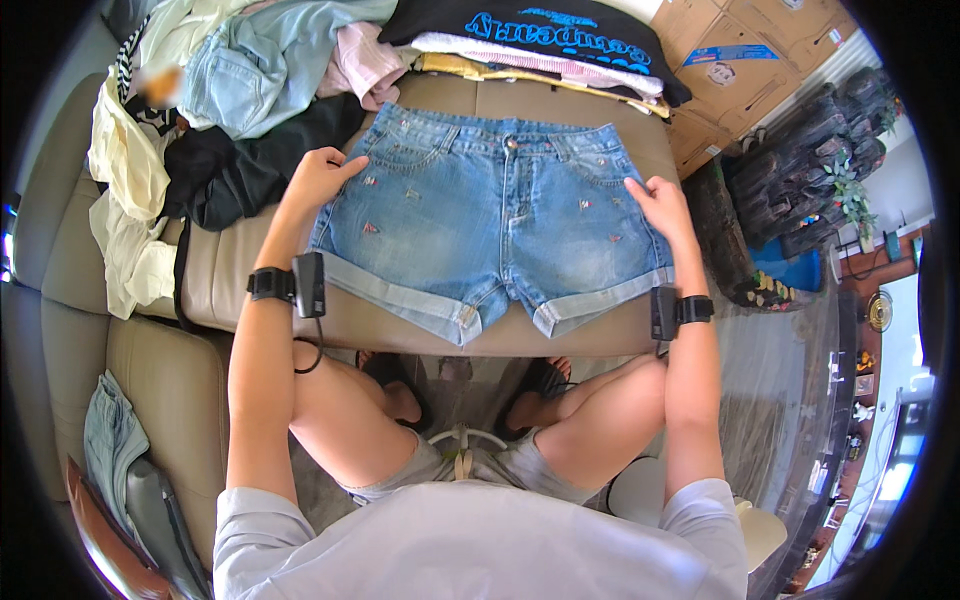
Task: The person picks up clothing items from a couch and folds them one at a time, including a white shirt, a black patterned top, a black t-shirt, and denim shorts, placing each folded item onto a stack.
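A pair of blue denim shorts [435,217] lies spread front side up on the seat of a taupe sofa, waistband away from me. Small embroidered motifs dot the front, and both leg hems are rolled into pale cuffs. At the left side seam, below the waistband, my left hand [324,176] pinches the edge with the thumb on top. My right hand [661,206] holds the opposite side seam the same way, a little lower. Fingers of both hands are partly hidden at the edges of the cloth.
Heaped clothes, with light-blue jeans [251,71] and a black garment [247,169], lie left on the sofa [450,94]. Behind the shorts is a folded stack topped by a black printed garment [540,30]. Cardboard boxes [742,45] and a dark rockery fountain [795,165] stand right.
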A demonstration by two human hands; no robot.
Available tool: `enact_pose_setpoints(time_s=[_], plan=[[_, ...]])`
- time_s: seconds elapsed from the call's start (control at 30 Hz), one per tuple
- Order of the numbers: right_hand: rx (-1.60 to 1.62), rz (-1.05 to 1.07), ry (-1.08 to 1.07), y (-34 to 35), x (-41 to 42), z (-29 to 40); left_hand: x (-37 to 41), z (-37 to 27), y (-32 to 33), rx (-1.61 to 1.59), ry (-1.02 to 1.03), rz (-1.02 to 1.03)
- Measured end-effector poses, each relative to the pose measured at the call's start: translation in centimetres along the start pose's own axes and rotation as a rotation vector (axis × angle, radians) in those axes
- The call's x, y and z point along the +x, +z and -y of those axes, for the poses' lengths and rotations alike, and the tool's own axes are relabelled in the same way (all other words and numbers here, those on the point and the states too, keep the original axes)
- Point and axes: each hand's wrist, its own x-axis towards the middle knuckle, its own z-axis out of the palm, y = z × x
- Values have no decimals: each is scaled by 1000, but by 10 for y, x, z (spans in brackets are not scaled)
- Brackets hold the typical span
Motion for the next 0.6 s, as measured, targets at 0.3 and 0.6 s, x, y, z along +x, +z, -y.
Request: enact_pose_setpoints(time_s=[0.3, 0.6], plan=[[54, 38, -52, -10, -21, -30, -54, -12, -36, 28, -153, 210], [392, -31, -157, -22, -45, -16, -59, 17, -40, -139, 107, 118]])
